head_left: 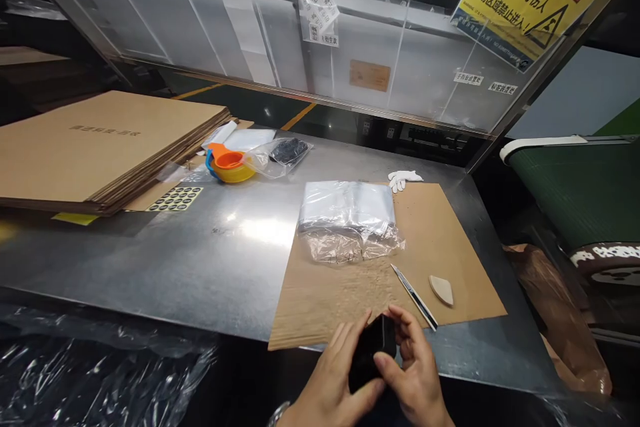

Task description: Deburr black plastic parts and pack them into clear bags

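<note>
Between my two hands is a small black box-shaped object (373,347), held at the near edge of the table; its exact kind is hidden by my fingers. My left hand (333,377) grips its left side, and my right hand (413,367) wraps its right side with the thumb on the near face. Just beyond lies a cardboard sheet (340,300). On it rest a craft knife (414,297), a beige wedge-shaped piece (441,290) and a stack of clear plastic bags (347,213).
A white glove (404,179) lies by the sheet's far edge. Orange and yellow cups (233,167) sit beside a bag with a black item (289,151). Stacked flat cardboard (110,147) and a sticker sheet (176,199) are at left. A green conveyor (580,187) stands right.
</note>
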{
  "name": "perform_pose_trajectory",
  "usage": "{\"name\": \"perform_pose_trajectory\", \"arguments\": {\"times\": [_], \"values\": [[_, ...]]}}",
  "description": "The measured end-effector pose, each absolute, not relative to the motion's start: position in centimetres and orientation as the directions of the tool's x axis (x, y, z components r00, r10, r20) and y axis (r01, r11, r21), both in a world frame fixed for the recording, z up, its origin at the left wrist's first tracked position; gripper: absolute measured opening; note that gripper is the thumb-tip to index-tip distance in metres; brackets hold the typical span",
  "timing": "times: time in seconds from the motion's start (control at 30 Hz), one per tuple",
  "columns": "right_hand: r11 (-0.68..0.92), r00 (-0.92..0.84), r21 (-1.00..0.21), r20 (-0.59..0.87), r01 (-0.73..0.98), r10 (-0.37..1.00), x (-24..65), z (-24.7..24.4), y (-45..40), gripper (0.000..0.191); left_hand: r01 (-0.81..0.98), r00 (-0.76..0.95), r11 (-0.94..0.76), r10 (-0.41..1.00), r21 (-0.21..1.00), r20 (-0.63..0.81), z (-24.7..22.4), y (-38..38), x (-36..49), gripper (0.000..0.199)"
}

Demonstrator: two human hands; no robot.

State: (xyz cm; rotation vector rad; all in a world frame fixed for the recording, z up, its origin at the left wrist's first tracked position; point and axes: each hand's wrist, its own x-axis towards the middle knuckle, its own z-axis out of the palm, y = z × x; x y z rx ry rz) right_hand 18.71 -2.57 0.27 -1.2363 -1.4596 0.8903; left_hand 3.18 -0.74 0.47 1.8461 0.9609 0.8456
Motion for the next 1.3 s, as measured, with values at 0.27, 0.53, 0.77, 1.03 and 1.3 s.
{"name": "perform_pose_trajectory", "arguments": {"times": [0.27,0.53,0.77,1.03,1.3], "values": [[0.066,0.093,-0.835,0.139,0.546,0.986,24.8,-0.2,1.1,0.050,-0.048,0.436,-0.122,0.891,0.991,0.130,-2.1,-0.9,2.0,0.058],[-0.047,0.174,-0.636,0.139,0.770,0.975,34.8,-3.5,5.7,0.048,-0.205,0.386,-0.130,0.900,0.970,0.202,-2.1,-2.1,1.1,0.048],[0.461,-0.437,-0.730,0.244,0.505,0.866,24.6,4.5,-0.4,0.040,-0.045,0.452,-0.216,0.866,0.975,0.213,0.0,-1.6,2.7,0.027],[0.598,-0.690,-0.721,0.232,0.351,0.685,20.6,8.4,-1.0,0.036,0.029,0.559,-0.313,0.792,0.949,0.244,1.5,-1.2,2.4,0.006],[0.601,-0.712,-0.716,0.210,0.355,0.670,20.8,8.4,-1.3,0.036,-0.065,0.562,-0.375,0.752,0.925,0.344,1.0,-1.3,3.4,0.021]]}}
